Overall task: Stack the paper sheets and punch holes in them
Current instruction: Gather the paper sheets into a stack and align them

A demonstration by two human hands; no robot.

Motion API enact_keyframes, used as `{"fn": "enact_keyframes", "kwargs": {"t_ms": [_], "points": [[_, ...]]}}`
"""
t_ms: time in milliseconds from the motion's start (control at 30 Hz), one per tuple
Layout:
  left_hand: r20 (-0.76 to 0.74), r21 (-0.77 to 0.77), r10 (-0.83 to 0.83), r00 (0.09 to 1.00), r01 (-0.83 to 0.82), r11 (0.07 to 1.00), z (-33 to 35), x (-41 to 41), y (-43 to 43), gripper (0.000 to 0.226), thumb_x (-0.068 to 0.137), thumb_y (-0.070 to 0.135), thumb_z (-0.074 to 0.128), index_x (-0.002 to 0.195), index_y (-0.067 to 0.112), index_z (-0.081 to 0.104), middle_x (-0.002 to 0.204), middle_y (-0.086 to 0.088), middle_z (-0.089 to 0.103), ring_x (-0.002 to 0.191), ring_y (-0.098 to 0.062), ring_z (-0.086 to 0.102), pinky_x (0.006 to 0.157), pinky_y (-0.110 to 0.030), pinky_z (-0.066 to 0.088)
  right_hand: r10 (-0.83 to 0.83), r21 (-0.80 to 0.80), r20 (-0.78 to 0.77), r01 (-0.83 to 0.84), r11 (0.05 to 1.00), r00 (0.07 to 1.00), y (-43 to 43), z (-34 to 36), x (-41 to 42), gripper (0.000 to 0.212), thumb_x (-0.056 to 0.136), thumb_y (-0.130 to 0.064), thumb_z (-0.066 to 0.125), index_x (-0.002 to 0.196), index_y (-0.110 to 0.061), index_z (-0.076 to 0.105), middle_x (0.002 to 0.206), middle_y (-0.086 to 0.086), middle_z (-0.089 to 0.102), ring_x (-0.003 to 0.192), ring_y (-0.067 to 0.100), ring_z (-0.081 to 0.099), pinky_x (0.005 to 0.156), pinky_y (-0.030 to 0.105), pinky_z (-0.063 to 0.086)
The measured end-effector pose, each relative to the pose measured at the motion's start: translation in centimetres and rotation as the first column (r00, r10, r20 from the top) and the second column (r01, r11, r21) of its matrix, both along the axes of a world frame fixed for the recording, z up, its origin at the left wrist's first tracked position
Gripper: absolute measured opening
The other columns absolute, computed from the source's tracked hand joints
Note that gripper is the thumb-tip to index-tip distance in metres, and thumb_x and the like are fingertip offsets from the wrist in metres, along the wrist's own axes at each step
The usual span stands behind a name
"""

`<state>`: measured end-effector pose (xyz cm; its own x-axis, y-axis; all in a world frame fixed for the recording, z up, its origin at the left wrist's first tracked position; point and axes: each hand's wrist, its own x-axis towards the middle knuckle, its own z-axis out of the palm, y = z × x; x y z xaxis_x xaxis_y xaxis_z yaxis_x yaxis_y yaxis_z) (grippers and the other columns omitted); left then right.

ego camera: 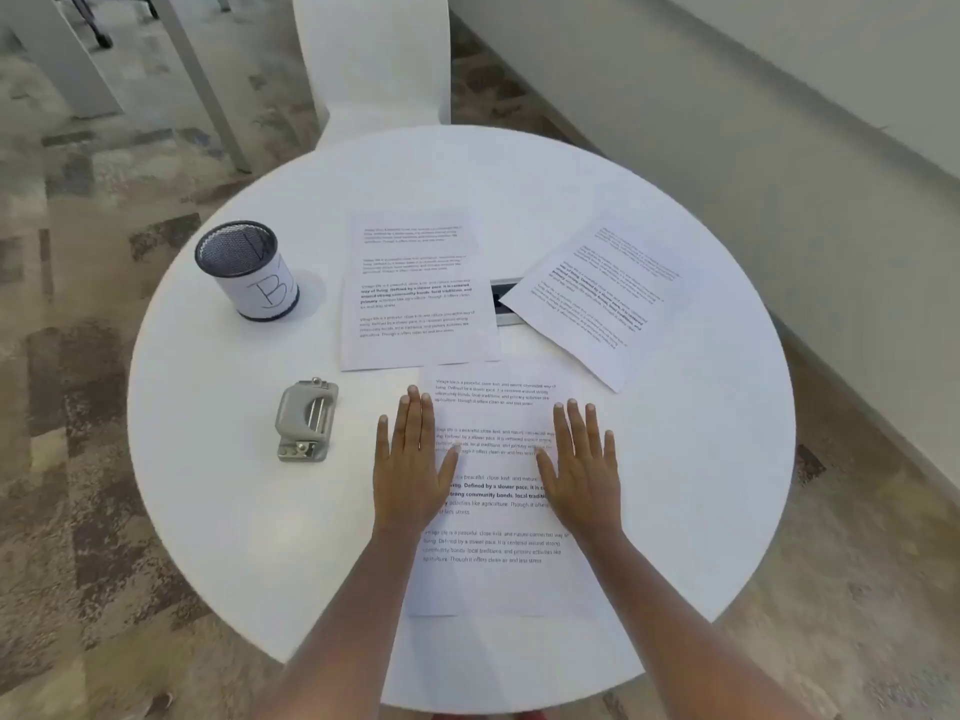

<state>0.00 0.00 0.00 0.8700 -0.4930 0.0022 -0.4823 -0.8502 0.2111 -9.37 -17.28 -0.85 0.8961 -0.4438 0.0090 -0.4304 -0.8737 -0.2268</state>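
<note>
Three printed paper sheets lie apart on the round white table point(218, 511). The nearest sheet point(498, 574) is in front of me, a second sheet point(415, 304) lies beyond it at the centre, and a third sheet point(597, 298) sits turned at the right. My left hand point(413, 465) rests flat, fingers spread, on the near sheet's left edge. My right hand point(584, 470) lies flat on its right part. A grey metal hole punch point(305, 420) stands left of my left hand, untouched.
A mesh pen cup point(249, 270) wrapped in paper marked "B" stands at the table's left. A recessed socket panel point(501, 304) shows between the two far sheets. A white chair point(371, 59) is behind the table, and a wall runs along the right.
</note>
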Motion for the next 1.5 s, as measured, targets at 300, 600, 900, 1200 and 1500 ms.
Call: {"fn": "enact_keyframes", "kwargs": {"t_ms": [300, 600, 900, 1200, 1500], "points": [[-0.070, -0.034, 0.000, 0.998, -0.002, 0.999, -1.1, -0.5, 0.1, 0.066, 0.085, 0.040, 0.027, 0.130, -0.006, 0.043, 0.137, -0.024, 0.047, 0.125, -0.037, 0.047, 0.101, -0.057, 0.036, -0.047, 0.048, -0.076, 0.050, 0.998, 0.996, 0.3, -1.2, -0.5, 0.054, 0.096, -0.032, 0.040, 0.143, -0.012, 0.025, 0.153, 0.012, 0.025, 0.142, 0.030, 0.021, 0.114, 0.049, 0.016], [-0.132, -0.047, 0.035, 0.991, -0.042, 0.998, -0.5, -0.8, -0.1, 0.066, 0.085, 0.039, 0.026, 0.132, -0.004, 0.042, 0.140, -0.022, 0.044, 0.127, -0.034, 0.045, 0.102, -0.056, 0.035, -0.123, 0.068, -0.108, 0.131, 0.989, 0.986, 0.5, 0.0, -0.3, 0.055, 0.094, -0.034, 0.043, 0.142, -0.012, 0.030, 0.152, 0.017, 0.025, 0.141, 0.034, 0.022, 0.111, 0.048, 0.022], [-0.136, -0.053, 0.041, 0.990, -0.049, 0.997, -0.2, -0.8, 0.0, 0.064, 0.084, 0.038, 0.030, 0.129, -0.004, 0.046, 0.136, -0.021, 0.049, 0.123, -0.034, 0.049, 0.098, -0.057, 0.039, -0.439, 0.264, -0.156, 0.465, 0.845, 0.885, 2.0, 1.7, 0.4, 0.069, 0.086, -0.033, 0.056, 0.142, -0.009, 0.023, 0.139, 0.017, 0.032, 0.124, 0.035, 0.033, 0.096, 0.045, 0.038], [-0.136, -0.082, 0.038, 0.990, -0.049, 0.995, -0.1, -0.8, 0.1, 0.061, 0.083, 0.035, 0.031, 0.127, -0.004, 0.049, 0.134, -0.021, 0.051, 0.122, -0.034, 0.051, 0.097, -0.057, 0.040, -0.507, 0.504, -0.147, 0.505, 0.700, 0.850, 1.5, 2.6, 0.6, 0.071, 0.087, -0.020, 0.058, 0.143, -0.005, 0.016, 0.136, 0.022, 0.032, 0.121, 0.042, 0.035, 0.101, 0.044, 0.033], [-0.121, -0.077, 0.020, 0.992, -0.029, 0.997, -0.3, -0.7, 0.1, 0.061, 0.083, 0.036, 0.032, 0.126, -0.003, 0.051, 0.132, -0.020, 0.053, 0.120, -0.033, 0.053, 0.095, -0.057, 0.042, -0.548, 0.756, -0.216, 0.494, 0.430, 0.808, 0.4, 3.1, 1.7, 0.048, 0.085, -0.025, 0.060, 0.127, -0.008, 0.045, 0.090, 0.005, 0.059, 0.107, 0.026, 0.054, 0.091, 0.035, 0.039]]}}
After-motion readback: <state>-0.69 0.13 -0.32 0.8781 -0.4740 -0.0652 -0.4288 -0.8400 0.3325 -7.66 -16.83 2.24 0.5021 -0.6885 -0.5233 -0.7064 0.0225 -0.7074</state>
